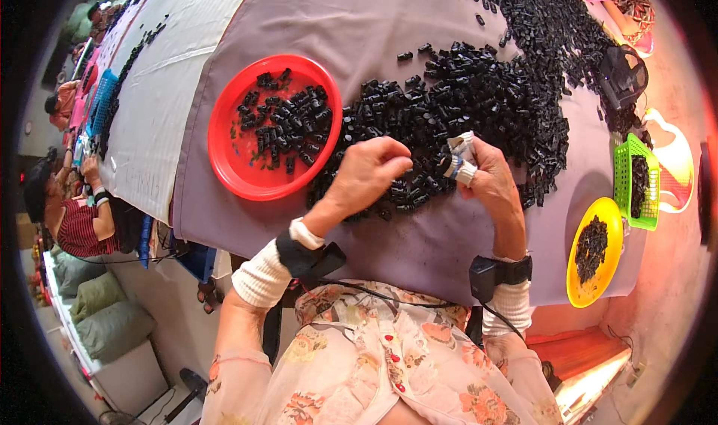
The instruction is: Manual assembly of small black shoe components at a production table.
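A large heap of small black, glossy cylindrical plastic pieces [479,103] lies before me on the cloth-covered table. My left hand [366,174] is held over the near left edge of the heap. Its thumb and fingers are bent together, and anything between them is too small to make out. At the near side of the heap is my right hand [490,174], its fingers curled closed. White wrapping [461,169] shows at its fingertips; whatever they hold is hidden. Left of the heap, a red round tray [232,172] holds more black pieces and some green bits.
At the right table edge sit a yellow plate [574,283] with small dark pieces and a green basket [622,178]. Another black heap [550,21] spreads across the far right. A person in a striped top [86,227] sits at the left table. A cable [389,296] crosses my lap.
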A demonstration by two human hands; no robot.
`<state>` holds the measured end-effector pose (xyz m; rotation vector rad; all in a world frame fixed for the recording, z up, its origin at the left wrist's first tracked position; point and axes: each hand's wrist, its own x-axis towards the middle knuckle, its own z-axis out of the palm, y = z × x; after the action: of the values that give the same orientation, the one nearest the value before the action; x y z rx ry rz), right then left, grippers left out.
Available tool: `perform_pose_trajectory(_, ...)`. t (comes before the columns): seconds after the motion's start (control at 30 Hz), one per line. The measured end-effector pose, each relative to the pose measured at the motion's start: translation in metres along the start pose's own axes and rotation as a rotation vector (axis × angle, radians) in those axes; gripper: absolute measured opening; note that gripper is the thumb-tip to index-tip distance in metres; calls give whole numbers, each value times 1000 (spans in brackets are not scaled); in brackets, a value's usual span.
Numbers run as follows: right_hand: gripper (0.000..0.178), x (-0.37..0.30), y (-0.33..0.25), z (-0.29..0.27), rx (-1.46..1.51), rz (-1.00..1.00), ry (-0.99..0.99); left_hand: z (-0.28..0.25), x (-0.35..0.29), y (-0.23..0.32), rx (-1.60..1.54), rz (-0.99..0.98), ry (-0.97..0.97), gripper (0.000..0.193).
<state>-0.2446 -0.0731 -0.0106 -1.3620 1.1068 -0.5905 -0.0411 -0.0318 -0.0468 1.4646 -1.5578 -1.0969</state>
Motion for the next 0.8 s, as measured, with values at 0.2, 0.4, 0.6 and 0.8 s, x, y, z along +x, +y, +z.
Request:
perform_pose_trajectory(0.2, 27, 6, -14, 24, 4, -8, -75, -33, -20, 23, -1244, -316, -58, 24)
perform_pose_trajectory(0.4, 24, 11, -32, 48, 16, -44, -218, -39, -33, 24, -1489, -269, -25, 25)
perform_pose_trajectory(0.6, 36, 14, -33, 57, -27, -74, -276, -35, -36, 24, -1523, -272, 2, 23)
perform_pose_trajectory(0.8, 33, 15, -35, 58, -82, -58, -304, -34, -38, 23, -1527, -254, -30, 24)
